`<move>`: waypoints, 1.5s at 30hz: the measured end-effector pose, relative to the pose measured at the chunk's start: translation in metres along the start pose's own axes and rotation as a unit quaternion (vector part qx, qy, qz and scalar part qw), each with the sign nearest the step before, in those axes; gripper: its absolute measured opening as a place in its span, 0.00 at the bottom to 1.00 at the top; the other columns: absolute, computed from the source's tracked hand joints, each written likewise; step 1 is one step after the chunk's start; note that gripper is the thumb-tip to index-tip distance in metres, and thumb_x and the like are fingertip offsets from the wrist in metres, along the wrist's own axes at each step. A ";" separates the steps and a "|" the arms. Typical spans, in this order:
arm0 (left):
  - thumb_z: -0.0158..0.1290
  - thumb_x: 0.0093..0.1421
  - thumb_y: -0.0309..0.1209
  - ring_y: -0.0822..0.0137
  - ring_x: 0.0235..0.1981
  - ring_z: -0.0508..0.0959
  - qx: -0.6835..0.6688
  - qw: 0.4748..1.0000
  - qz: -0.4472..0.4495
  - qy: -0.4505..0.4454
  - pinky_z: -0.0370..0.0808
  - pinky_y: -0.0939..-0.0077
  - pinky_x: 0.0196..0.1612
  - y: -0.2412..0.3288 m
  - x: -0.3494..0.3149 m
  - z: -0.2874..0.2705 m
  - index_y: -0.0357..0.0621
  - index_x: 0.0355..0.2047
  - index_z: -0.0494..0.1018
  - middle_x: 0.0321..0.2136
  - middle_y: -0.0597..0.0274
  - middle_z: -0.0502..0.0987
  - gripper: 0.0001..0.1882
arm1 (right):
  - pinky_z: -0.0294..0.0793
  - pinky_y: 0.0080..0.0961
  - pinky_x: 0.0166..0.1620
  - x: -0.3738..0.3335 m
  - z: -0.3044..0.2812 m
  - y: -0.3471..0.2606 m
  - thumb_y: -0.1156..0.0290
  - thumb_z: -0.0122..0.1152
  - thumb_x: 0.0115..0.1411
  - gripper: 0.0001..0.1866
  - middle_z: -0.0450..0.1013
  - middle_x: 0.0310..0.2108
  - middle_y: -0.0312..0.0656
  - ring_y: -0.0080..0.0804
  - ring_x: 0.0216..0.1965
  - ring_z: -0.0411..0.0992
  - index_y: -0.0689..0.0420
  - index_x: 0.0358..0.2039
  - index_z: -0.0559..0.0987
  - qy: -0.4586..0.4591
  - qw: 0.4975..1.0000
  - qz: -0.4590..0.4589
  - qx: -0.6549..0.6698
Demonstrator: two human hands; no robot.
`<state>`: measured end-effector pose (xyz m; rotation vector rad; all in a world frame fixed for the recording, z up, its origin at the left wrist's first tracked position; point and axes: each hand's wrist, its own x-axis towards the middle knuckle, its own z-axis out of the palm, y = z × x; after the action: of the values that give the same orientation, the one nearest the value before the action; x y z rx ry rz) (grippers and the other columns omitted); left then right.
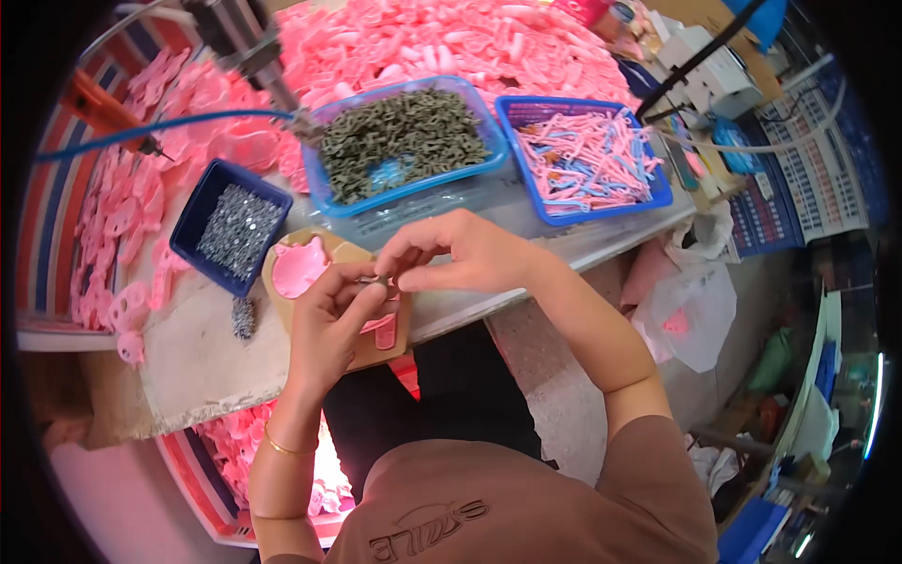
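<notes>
My left hand is closed in a pinch over the tan fixture, with a small dark metal-like piece at its fingertips. The fingers of my right hand come in from the right and pinch at the same piece, which they partly hide. In the fixture sits a pink plastic part with a rounded, eared end; its middle is hidden under my left hand. Behind my hands stands a light-blue tub of small dark grey-green pieces.
A navy tray of small silvery parts stands left, a little heap of them beside it. At right is a blue basket of pink and blue sticks. Pink plastic parts pile behind. A metal tool head and orange driver hang upper left.
</notes>
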<state>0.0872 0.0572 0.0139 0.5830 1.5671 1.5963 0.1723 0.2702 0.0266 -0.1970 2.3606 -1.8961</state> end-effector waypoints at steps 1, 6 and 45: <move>0.50 0.68 0.26 0.68 0.42 0.81 0.000 1.000 0.000 -0.009 0.79 0.75 0.47 -0.003 0.000 0.000 0.33 0.49 0.71 0.41 0.56 0.79 0.12 | 0.74 0.23 0.46 -0.008 -0.007 0.001 0.74 0.62 0.62 0.11 0.78 0.39 0.37 0.23 0.41 0.75 0.60 0.45 0.80 0.008 1.000 0.003 -0.002; 0.50 0.67 0.24 0.70 0.40 0.81 0.003 1.000 0.019 0.023 0.79 0.77 0.45 -0.005 -0.005 -0.002 0.34 0.45 0.71 0.38 0.58 0.80 0.08 | 0.77 0.30 0.41 -0.061 -0.102 0.031 0.71 0.60 0.60 0.08 0.80 0.34 0.42 0.33 0.35 0.79 0.58 0.37 0.84 0.339 0.843 0.119 -0.400; 0.52 0.68 0.31 0.70 0.34 0.82 0.036 0.999 0.013 0.027 0.81 0.76 0.41 -0.005 -0.007 -0.002 0.27 0.42 0.75 0.33 0.57 0.81 0.14 | 0.71 0.38 0.37 -0.024 0.020 -0.005 0.69 0.64 0.59 0.07 0.74 0.27 0.41 0.43 0.31 0.70 0.59 0.31 0.77 0.092 0.921 -0.113 -0.361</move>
<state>0.0903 0.0500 0.0099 0.6049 1.6680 1.5921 0.1992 0.2541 0.0272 -0.3707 3.1870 -1.0417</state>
